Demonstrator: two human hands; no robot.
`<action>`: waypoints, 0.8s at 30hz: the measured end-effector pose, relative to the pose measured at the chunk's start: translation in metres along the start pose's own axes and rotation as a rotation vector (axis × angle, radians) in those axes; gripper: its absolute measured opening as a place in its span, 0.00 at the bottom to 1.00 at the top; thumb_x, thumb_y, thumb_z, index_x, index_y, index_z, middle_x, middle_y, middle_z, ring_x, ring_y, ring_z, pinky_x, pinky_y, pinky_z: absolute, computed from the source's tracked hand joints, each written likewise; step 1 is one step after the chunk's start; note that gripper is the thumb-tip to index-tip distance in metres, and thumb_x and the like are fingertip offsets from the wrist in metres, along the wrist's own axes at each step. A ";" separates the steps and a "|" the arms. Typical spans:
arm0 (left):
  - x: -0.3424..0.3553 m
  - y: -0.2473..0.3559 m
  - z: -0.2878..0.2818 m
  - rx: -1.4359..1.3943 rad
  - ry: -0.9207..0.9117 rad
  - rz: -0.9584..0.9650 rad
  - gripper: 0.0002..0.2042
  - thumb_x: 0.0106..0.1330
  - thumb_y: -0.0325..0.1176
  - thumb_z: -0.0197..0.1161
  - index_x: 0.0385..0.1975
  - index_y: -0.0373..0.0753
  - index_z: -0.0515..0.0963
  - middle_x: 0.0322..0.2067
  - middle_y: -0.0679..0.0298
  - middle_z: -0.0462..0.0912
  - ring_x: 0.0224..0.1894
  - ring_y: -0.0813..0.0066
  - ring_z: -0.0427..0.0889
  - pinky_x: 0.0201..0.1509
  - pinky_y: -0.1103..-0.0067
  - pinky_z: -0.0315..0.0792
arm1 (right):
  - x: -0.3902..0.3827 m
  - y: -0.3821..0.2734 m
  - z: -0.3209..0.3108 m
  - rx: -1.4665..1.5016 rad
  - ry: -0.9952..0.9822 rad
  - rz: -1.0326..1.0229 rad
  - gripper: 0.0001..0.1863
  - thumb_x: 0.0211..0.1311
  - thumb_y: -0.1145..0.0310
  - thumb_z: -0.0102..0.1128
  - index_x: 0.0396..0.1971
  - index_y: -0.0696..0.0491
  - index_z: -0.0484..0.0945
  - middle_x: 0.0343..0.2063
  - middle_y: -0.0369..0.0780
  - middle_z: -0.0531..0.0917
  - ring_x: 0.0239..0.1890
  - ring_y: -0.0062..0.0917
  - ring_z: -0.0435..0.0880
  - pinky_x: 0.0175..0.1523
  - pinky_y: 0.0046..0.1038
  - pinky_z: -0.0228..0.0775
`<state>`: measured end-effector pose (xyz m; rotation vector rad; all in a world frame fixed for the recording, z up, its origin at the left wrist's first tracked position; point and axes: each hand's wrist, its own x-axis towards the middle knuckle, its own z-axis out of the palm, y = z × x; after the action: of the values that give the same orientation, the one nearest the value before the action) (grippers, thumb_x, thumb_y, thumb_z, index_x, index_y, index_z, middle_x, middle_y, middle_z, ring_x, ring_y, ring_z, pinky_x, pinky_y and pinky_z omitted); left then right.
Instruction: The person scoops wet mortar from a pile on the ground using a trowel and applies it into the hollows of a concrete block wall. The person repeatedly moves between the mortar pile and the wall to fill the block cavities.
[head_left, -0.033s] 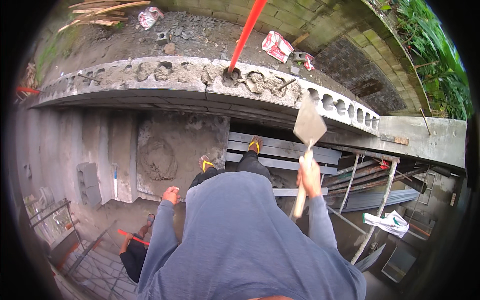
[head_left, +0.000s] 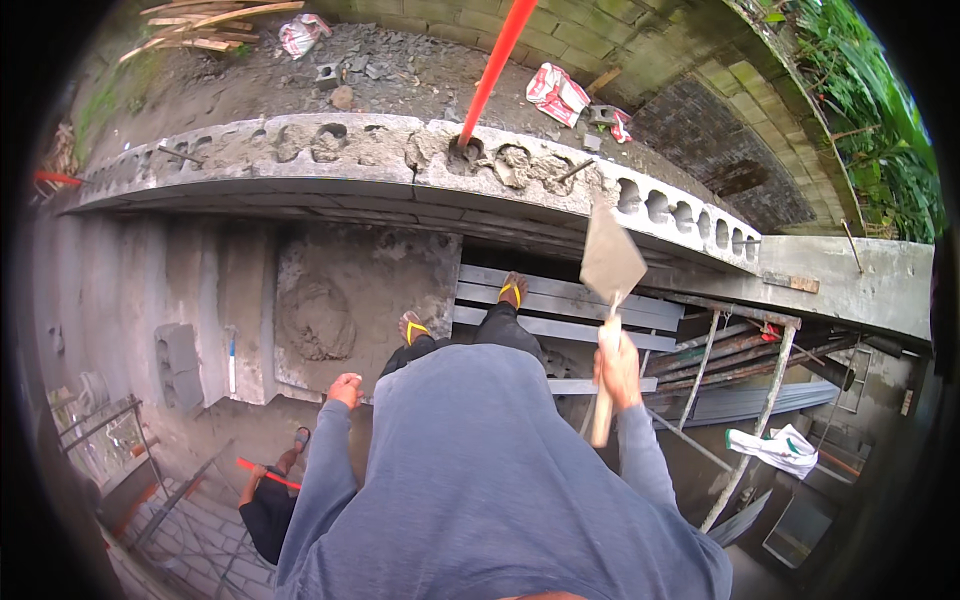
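Observation:
My right hand is closed on the wooden handle of a trowel, whose diamond blade is raised beside the top of a concrete block wall. Some block cores hold rough mortar, and a red pipe stands in one core. My left hand hangs low at my left with fingers curled; whether it holds anything is unclear. A mound of wet mortar lies on the slab near my feet.
I stand on the slab and planks. A scaffold frame with a white cloth is at right. A person holding something red is below at left. Loose blocks, sacks and timber lie about.
The trowel and my right hand have shifted slightly down and to the left. My left hand is almost unchanged.

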<state>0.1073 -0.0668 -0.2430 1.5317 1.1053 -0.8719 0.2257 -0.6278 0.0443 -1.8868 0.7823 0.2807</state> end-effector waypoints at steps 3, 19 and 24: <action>-0.004 0.013 0.011 0.038 -0.018 0.015 0.16 0.71 0.42 0.65 0.56 0.47 0.78 0.47 0.66 0.84 0.41 0.70 0.86 0.37 0.70 0.79 | -0.012 0.045 -0.004 -0.498 0.088 -0.394 0.22 0.73 0.49 0.62 0.36 0.55 0.73 0.18 0.46 0.80 0.19 0.37 0.82 0.27 0.41 0.73; 0.008 0.081 0.029 -0.050 -0.033 0.152 0.14 0.72 0.42 0.64 0.54 0.50 0.78 0.49 0.72 0.82 0.43 0.73 0.84 0.39 0.72 0.80 | 0.121 -0.107 0.033 -0.969 0.116 -0.538 0.21 0.69 0.47 0.63 0.39 0.52 0.75 0.27 0.48 0.87 0.34 0.48 0.88 0.40 0.47 0.79; -0.007 0.021 0.040 -0.022 -0.010 0.014 0.17 0.72 0.42 0.65 0.56 0.46 0.78 0.48 0.66 0.84 0.44 0.69 0.85 0.40 0.68 0.80 | 0.094 -0.089 0.045 -0.856 0.192 -0.437 0.22 0.71 0.49 0.62 0.40 0.56 0.72 0.29 0.54 0.86 0.35 0.53 0.87 0.41 0.51 0.78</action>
<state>0.1255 -0.1091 -0.2387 1.5143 1.0921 -0.8544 0.3602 -0.6022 0.0404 -2.8639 0.3551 0.1655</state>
